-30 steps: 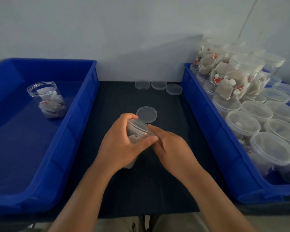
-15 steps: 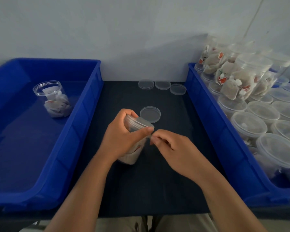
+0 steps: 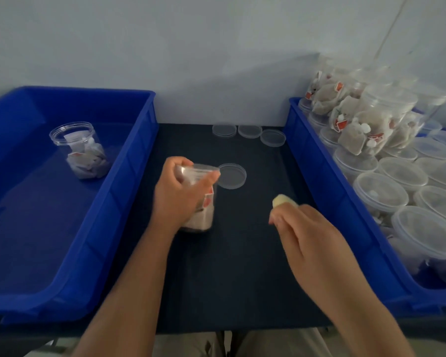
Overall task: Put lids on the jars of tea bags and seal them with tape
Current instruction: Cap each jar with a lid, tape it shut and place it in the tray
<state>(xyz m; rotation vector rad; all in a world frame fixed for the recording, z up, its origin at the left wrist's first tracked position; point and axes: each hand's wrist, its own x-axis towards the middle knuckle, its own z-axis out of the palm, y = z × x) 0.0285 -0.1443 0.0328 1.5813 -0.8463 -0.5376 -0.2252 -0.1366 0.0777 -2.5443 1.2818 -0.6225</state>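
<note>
My left hand [image 3: 180,199] grips a clear jar of tea bags [image 3: 202,215] that stands upright on the dark mat [image 3: 242,266]; its top is mostly hidden by my fingers. A loose clear lid [image 3: 232,175] lies just right of the jar. My right hand [image 3: 309,238] hovers over the mat, apart from the jar, and pinches a small pale yellowish piece [image 3: 283,200] at its fingertips; motion blur hides what it is. An uncovered jar of tea bags [image 3: 81,150] stands in the left blue bin [image 3: 129,176].
Three more clear lids [image 3: 249,131] lie at the back of the mat by the wall. The right blue bin [image 3: 317,161] is packed with several lidded jars [image 3: 381,191], some stacked on their sides at the back.
My right hand has drawn away from the jar to the right and now shows the pale piece at its fingertips. My left hand has set the tilted jar upright.
</note>
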